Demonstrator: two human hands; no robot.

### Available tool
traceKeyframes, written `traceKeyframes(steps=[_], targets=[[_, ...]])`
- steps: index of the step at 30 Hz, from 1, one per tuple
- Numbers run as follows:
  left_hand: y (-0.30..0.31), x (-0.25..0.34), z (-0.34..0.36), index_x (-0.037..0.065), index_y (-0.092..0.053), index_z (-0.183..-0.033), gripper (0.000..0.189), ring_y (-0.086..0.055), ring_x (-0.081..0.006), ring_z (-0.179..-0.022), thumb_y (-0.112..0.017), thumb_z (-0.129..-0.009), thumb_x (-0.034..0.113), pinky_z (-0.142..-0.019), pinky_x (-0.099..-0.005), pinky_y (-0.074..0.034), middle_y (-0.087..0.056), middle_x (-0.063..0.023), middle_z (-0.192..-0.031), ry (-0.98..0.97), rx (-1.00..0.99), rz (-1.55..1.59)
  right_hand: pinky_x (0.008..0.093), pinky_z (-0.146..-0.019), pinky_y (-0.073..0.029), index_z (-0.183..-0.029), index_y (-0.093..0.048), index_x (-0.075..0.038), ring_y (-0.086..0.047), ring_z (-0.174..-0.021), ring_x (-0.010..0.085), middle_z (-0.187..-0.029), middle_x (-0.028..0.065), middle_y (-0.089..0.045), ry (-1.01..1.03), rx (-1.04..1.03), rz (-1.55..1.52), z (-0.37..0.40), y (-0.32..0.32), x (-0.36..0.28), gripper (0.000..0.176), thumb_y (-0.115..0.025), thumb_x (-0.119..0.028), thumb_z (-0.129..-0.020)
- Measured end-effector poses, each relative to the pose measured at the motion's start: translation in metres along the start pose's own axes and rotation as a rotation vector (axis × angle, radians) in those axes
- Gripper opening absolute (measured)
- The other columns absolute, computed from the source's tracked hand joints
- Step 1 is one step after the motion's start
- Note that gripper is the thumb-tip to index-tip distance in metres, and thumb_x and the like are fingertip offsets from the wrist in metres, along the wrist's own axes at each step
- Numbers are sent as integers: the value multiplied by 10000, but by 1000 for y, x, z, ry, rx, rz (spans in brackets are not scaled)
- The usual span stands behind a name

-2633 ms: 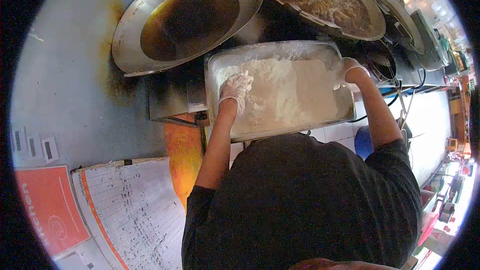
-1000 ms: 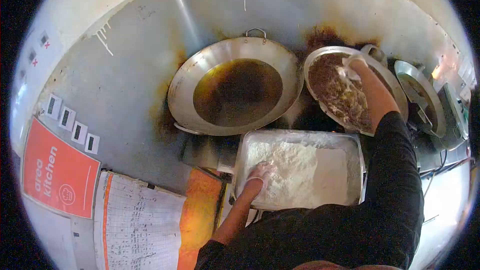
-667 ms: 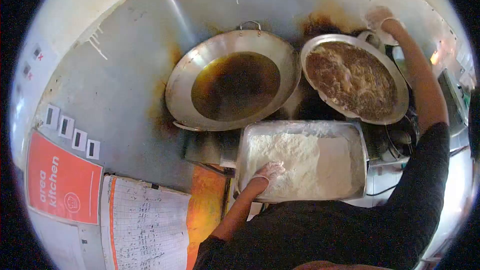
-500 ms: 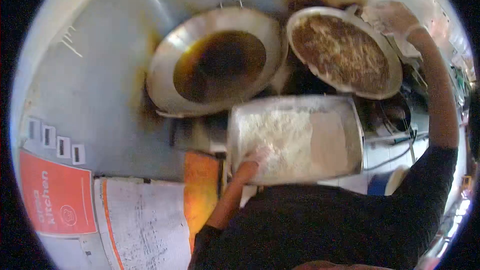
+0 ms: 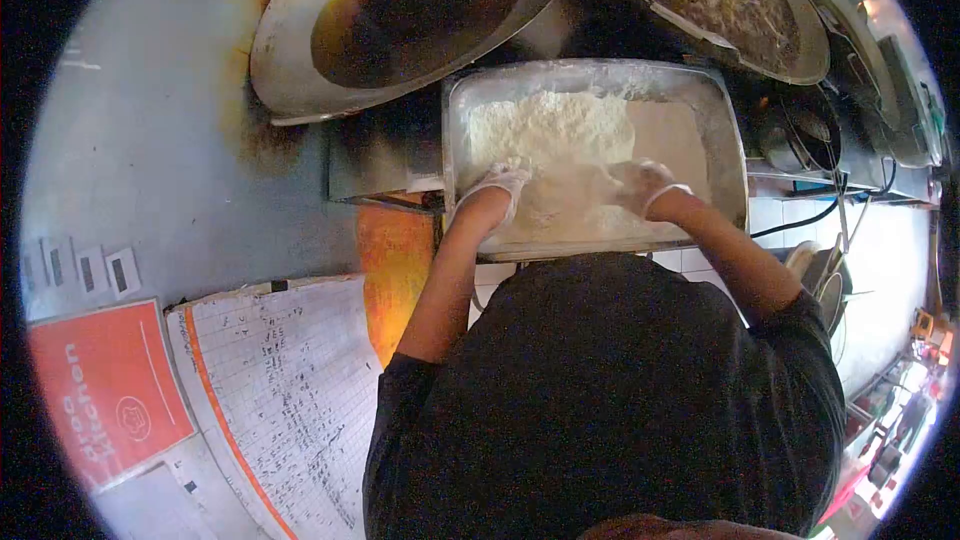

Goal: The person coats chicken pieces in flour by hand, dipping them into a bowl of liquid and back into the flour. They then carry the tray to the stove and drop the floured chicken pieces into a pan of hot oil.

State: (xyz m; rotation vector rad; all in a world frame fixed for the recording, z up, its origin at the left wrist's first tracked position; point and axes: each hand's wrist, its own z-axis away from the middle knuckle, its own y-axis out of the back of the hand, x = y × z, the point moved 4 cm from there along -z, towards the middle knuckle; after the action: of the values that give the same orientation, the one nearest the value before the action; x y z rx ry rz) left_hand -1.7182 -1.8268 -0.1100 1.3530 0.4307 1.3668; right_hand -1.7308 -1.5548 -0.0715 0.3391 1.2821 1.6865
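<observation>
A rectangular metal tray (image 5: 738,155) holds a heap of pale, flour-like powder (image 5: 560,135), with a smoother, browner layer at the right. My left hand (image 5: 503,183), in a clear, powder-dusted glove, rests at the tray's left front with its fingers in the powder. My right hand (image 5: 645,187), gloved too, is over the powder right of the middle. Its fingers point left, apart and slightly blurred. Neither hand shows anything gripped. A haze of powder between the hands partly hides what lies under them.
Behind the tray stand a wide pan of dark oil (image 5: 415,15) and another pan of bubbling brown food (image 5: 715,0). A dark pot (image 5: 810,130) with long-handled tools sits at the right. On the left wall hang a handwritten sheet (image 5: 290,380) and a red sign (image 5: 110,390).
My right hand has come down from the far right pan's rim into the tray. My left hand stays at the tray's left side. The view has tilted downward.
</observation>
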Motion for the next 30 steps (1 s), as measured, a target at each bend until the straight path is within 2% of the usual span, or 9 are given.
traceKeyframes(steps=[2, 5, 10, 16, 19, 21, 23, 27, 30], targets=[[60, 44, 16, 45, -582, -1188, 375, -504, -349, -1185, -404, -904, 213, -1017, -395, -378, -543, -204, -1262, 167, -252, -60, 414, -987, -401, -1249, -551, -114, -535, -1152, 315, -1261, 182, -553, 85, -34, -173, -21, 27, -52, 498, -578, -401, -842], [-11, -38, -30, 46, -622, -1107, 315, -561, -356, -1106, -454, -871, 170, -961, -407, -433, -583, -202, -1198, 76, -117, -135, 417, -1018, -374, -1261, -535, -94, -510, -1184, 327, -1278, 186, -539, 344, 17, -201, -35, 38, -94, 563, -600, -425, -811], [91, 42, 0, 58, -602, -1154, 341, -549, -329, -1132, -499, -833, 115, -1004, -387, -408, -567, -193, -1231, 125, 116, -30, 437, -1042, -363, -1246, -523, -40, -496, -1189, 385, -1252, 211, -545, 351, 291, 110, -79, -40, -89, 564, -610, -351, -784], [27, -28, -35, 76, -579, -1209, 429, -477, -310, -1229, -530, -784, 80, -1075, -368, -346, -525, -161, -1308, 20, 319, 13, 472, -1036, -359, -1284, -485, -4, -466, -1227, 384, -1346, 231, -461, 221, -229, 396, -86, -23, -106, 636, -613, -404, -807], [19, -32, -42, 79, -571, -1219, 463, -448, -306, -1259, -533, -759, 50, -1085, -363, -335, -513, -146, -1328, 62, 309, 315, 469, -1034, -358, -1266, -517, -30, -469, -1228, 370, -1321, 205, -498, 272, -168, 335, -79, -18, -100, 584, -607, -380, -808], [25, -22, -37, 78, -563, -1228, 482, -440, -298, -1268, -532, -750, 27, -1088, -358, -333, -505, -142, -1338, 38, 240, 201, 467, -1031, -359, -1258, -530, -44, -469, -1233, 355, -1311, 190, -513, 228, -124, 259, -71, -7, -96, 565, -609, -376, -808], [66, 25, -12, 75, -553, -1239, 494, -441, -287, -1270, -527, -750, 6, -1086, -350, -336, -495, -142, -1349, -88, 164, -319, 463, -1026, -361, -1241, -544, -50, -479, -1222, 346, -1288, 183, -532, 211, -78, 171, -64, 4, -92, 549, -613, -377, -805], [66, 13, -20, 73, -546, -1244, 500, -454, -264, -1262, -567, -746, 27, -1080, -331, -340, -494, -141, -1350, 277, 106, 320, 459, -988, -393, -1190, -561, -30, -539, -1127, 355, -1206, 195, -575, 198, 35, -39, -57, 20, -68, 548, -631, -394, -787], [47, -2, -27, 80, -555, -1232, 424, -491, -253, -1218, -562, -808, 84, -1039, -323, -372, -521, -137, -1319, 295, 145, 410, 434, -922, -444, -1149, -568, -10, -585, -1019, 369, -1134, 210, -599, -29, 89, -327, -36, 76, -71, 559, -666, -401, -762]])
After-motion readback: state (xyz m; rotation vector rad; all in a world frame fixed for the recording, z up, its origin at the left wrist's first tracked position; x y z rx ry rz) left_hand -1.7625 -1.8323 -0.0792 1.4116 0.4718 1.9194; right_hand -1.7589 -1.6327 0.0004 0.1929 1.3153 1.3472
